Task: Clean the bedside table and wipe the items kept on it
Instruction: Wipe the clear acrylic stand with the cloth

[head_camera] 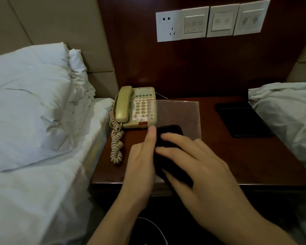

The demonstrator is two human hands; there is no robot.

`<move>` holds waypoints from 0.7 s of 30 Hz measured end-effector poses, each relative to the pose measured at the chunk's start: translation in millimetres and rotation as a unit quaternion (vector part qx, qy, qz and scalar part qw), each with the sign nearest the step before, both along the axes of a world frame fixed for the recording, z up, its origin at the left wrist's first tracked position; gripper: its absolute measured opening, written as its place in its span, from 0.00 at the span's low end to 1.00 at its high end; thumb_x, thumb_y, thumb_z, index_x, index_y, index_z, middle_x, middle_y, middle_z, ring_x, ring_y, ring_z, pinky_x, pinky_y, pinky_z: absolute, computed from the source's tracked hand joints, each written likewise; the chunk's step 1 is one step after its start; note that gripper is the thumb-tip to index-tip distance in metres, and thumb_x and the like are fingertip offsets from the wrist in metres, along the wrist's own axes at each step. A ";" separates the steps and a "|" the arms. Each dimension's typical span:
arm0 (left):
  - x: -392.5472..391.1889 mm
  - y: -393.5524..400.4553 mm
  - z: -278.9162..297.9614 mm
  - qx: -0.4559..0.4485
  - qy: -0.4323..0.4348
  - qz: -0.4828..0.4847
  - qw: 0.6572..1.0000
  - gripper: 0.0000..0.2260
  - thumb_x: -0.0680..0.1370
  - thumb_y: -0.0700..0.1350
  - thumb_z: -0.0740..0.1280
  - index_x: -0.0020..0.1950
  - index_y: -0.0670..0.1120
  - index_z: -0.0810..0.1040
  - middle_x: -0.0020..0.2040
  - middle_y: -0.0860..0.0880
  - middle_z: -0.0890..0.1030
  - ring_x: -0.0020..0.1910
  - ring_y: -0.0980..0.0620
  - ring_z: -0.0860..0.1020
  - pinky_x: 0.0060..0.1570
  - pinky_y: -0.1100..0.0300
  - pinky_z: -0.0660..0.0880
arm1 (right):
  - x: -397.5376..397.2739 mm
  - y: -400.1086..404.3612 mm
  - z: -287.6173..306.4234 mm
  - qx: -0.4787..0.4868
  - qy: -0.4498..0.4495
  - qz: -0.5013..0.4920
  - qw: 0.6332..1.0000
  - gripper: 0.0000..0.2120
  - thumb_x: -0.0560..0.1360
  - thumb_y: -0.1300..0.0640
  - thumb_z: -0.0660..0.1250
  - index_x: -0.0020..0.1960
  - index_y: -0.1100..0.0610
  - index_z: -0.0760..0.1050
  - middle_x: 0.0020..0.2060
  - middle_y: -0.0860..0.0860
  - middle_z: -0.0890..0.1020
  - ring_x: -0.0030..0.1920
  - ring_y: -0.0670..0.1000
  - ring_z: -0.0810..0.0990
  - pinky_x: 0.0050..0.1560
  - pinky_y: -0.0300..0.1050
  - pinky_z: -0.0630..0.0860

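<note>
A: Hands?
B: Left hand [141,156] pinched the clear acrylic sheet [177,114] at its lower left edge, thumb up along it. Right hand [194,160], fingers spread, pressed a dark cloth [168,137] against the sheet.
A: Location?
B: Sheet was tilted above the tabletop [237,156], overlapping the beige telephone [132,106] at left. Black tray [242,119] at right.

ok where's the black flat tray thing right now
In the head view, the flat black rectangular tray lies on the right rear part of the dark wooden bedside table, beside the right-hand bed's white bedding and apart from the clear plastic sheet.
</note>
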State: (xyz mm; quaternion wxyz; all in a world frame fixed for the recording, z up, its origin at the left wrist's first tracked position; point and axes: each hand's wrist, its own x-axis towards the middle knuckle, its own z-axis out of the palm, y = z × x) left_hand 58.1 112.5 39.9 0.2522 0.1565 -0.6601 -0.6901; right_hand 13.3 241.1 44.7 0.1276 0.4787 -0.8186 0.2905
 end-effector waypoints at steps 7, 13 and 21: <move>-2.2 -7.2 -2.6 0.031 -0.006 0.018 0.999 0.27 0.85 0.55 0.54 0.43 0.46 0.89 0.40 0.43 0.88 0.39 0.49 0.86 0.39 0.62 0.81 | -13.5 9.4 4.9 -0.070 -0.043 -0.088 0.993 0.13 0.73 0.52 0.69 0.57 0.47 0.78 0.58 0.38 0.74 0.53 0.37 0.73 0.49 0.26 0.67; -0.5 2.8 0.7 0.093 -0.024 -0.023 0.995 0.23 0.83 0.61 0.55 0.42 0.60 0.89 0.46 0.54 0.89 0.48 0.58 0.86 0.53 0.56 0.79 | 7.1 -8.6 1.9 -0.036 -0.102 -0.020 0.994 0.22 0.72 0.44 0.68 0.63 0.37 0.63 0.61 0.33 0.64 0.59 0.34 0.66 0.48 0.23 0.69; 0.9 -9.3 -8.2 0.107 -0.059 0.007 0.993 0.25 0.85 0.60 0.54 0.51 0.48 0.87 0.46 0.48 0.89 0.47 0.52 0.87 0.48 0.57 0.82 | -8.8 1.8 -0.5 0.080 -0.046 0.027 0.995 0.17 0.74 0.51 0.70 0.61 0.41 0.74 0.62 0.33 0.67 0.59 0.39 0.73 0.54 0.30 0.68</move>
